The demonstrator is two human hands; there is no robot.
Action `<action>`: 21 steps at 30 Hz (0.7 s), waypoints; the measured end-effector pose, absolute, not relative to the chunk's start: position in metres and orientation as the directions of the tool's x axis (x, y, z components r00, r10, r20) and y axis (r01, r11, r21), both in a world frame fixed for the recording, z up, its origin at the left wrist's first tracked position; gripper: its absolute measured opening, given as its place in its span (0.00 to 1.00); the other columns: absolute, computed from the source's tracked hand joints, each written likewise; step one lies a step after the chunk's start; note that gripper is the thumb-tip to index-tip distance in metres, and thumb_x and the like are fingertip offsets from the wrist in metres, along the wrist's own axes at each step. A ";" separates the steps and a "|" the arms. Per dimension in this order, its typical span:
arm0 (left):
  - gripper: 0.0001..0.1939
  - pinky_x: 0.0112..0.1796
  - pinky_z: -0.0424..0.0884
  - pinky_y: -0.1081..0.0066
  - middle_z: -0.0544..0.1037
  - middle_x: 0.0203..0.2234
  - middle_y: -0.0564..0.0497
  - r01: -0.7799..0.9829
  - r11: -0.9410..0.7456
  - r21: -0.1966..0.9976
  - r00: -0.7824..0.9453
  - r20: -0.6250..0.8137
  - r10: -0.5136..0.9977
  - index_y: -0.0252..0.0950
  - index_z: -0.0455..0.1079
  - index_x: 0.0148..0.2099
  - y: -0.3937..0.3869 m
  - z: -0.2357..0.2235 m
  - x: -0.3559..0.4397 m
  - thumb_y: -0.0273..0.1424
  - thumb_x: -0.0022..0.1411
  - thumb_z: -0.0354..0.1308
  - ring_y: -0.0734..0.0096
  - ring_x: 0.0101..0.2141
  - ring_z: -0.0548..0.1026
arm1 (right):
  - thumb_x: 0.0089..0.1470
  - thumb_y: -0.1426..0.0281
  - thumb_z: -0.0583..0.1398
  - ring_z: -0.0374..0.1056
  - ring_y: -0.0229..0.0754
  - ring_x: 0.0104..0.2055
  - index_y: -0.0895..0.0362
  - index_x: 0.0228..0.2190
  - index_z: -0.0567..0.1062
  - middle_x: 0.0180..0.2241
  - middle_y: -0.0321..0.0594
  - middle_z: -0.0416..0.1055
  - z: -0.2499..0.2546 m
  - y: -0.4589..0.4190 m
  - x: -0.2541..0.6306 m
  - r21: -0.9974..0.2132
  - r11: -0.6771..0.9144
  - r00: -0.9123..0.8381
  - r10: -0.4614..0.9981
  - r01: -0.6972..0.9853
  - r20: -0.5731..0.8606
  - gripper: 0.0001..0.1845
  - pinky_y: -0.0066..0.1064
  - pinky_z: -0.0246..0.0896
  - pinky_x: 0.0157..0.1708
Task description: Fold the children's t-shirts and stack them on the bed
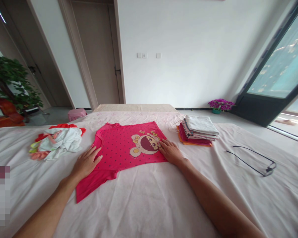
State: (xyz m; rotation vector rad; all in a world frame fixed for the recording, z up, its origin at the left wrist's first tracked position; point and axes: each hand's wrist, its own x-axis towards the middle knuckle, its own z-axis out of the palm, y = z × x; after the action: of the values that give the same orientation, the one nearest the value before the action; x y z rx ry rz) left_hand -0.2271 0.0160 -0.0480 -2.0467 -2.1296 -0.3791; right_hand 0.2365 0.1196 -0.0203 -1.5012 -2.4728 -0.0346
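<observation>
A pink-red T-shirt [121, 142] with dark dots and a cartoon print lies spread on its side across the white sheet, its neckline toward the left. My left hand [88, 160] rests flat near the neckline, fingers spread and touching the cloth. At the hem end on the right, my right hand [170, 150] lies with extended fingers on the fabric beside the print. One sleeve stretches toward me at the lower left; the other is partly folded at the far side.
Left of the shirt sits a crumpled heap of clothes [62, 142]. A stack of folded clothes [198, 130] stands on the right, with eyeglasses [265, 168] beyond it on the sheet [144, 201]. Past the far edge are a pink stool [76, 114] and purple flowers [221, 104].
</observation>
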 end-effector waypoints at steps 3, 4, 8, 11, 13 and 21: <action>0.28 0.61 0.57 0.56 0.63 0.64 0.42 0.997 0.027 0.078 -0.049 0.296 0.954 0.38 0.62 0.65 0.016 -0.049 -0.228 0.43 0.68 0.42 0.57 0.65 0.57 | 0.67 0.56 0.45 0.51 0.48 0.67 0.51 0.63 0.62 0.65 0.44 0.57 -0.019 0.119 0.236 -0.109 0.471 -0.441 0.870 0.875 0.219 0.28 0.44 0.42 0.63; 0.28 0.60 0.57 0.56 0.63 0.64 0.43 0.996 0.029 0.080 -0.052 0.296 0.954 0.38 0.62 0.65 0.016 -0.049 -0.228 0.43 0.68 0.42 0.57 0.65 0.57 | 0.67 0.56 0.45 0.51 0.48 0.67 0.52 0.63 0.62 0.65 0.44 0.57 -0.019 0.118 0.236 -0.110 0.471 -0.442 0.870 0.875 0.218 0.28 0.44 0.42 0.64; 0.28 0.61 0.57 0.57 0.63 0.64 0.43 0.996 0.036 0.079 -0.058 0.294 0.954 0.38 0.62 0.65 0.016 -0.048 -0.227 0.43 0.68 0.43 0.58 0.65 0.58 | 0.67 0.56 0.45 0.51 0.48 0.67 0.51 0.63 0.62 0.65 0.44 0.57 -0.019 0.118 0.236 -0.114 0.468 -0.437 0.871 0.876 0.223 0.27 0.44 0.43 0.63; 0.29 0.61 0.57 0.57 0.63 0.64 0.43 0.996 0.036 0.078 -0.057 0.295 0.954 0.38 0.62 0.65 0.016 -0.047 -0.226 0.44 0.68 0.42 0.58 0.65 0.57 | 0.67 0.57 0.45 0.51 0.48 0.67 0.51 0.63 0.62 0.65 0.44 0.57 -0.018 0.118 0.236 -0.115 0.470 -0.438 0.871 0.875 0.221 0.27 0.44 0.43 0.63; 0.29 0.61 0.57 0.57 0.63 0.64 0.43 0.996 0.036 0.079 -0.058 0.293 0.954 0.38 0.62 0.65 0.015 -0.047 -0.225 0.43 0.68 0.42 0.58 0.65 0.57 | 0.67 0.57 0.45 0.51 0.48 0.67 0.51 0.63 0.62 0.65 0.44 0.57 -0.018 0.117 0.236 -0.116 0.468 -0.437 0.872 0.876 0.221 0.27 0.44 0.42 0.63; 0.28 0.60 0.58 0.53 0.64 0.63 0.39 0.998 0.009 0.070 -0.035 0.372 0.928 0.35 0.65 0.63 0.012 -0.043 -0.221 0.43 0.67 0.45 0.53 0.64 0.59 | 0.67 0.57 0.46 0.50 0.48 0.67 0.52 0.63 0.61 0.65 0.44 0.57 -0.017 0.117 0.235 -0.113 0.462 -0.434 0.877 0.879 0.207 0.27 0.45 0.42 0.63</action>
State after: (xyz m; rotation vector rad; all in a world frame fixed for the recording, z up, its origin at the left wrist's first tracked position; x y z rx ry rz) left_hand -0.2213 0.0120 -0.0426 -2.0151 -2.0617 -0.4634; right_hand 0.2350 0.1167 -0.0166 -1.5160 -2.4764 -0.0169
